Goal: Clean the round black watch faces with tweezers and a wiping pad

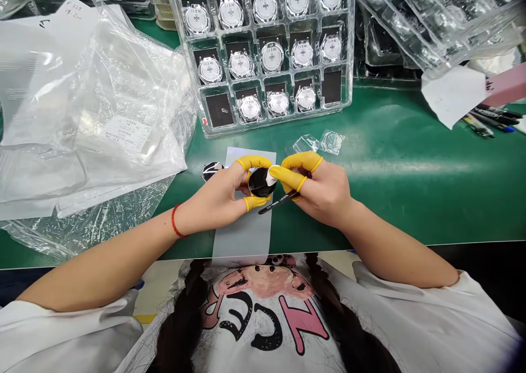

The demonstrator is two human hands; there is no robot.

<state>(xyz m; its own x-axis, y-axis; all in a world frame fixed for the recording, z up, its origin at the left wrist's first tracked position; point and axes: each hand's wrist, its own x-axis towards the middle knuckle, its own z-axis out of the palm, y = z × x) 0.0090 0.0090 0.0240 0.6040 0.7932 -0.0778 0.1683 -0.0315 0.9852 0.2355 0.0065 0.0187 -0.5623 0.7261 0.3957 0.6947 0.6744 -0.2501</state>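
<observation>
My left hand [224, 195], with yellow finger cots, grips a round black watch face [259, 183] by its edges. In my right hand [320, 189], also in yellow finger cots, a small white wad [272, 176] is pinched against the face's right side. Black tweezers [279, 201] with white lettering are tucked in the same hand, pointing down and left. Beneath both hands lies a pale sheet [242, 236]. Just left of the face, partly behind my left fingers, is a round black-and-silver disc [210, 170].
A clear tray [201, 125] of silver watch cases stands behind the hands. Plastic bags and papers [135, 104] cover the left. Thin clear film pieces [332, 141] lie before the tray. More trays [411, 22], a pink object [507, 87] and pens [489, 122] are at right.
</observation>
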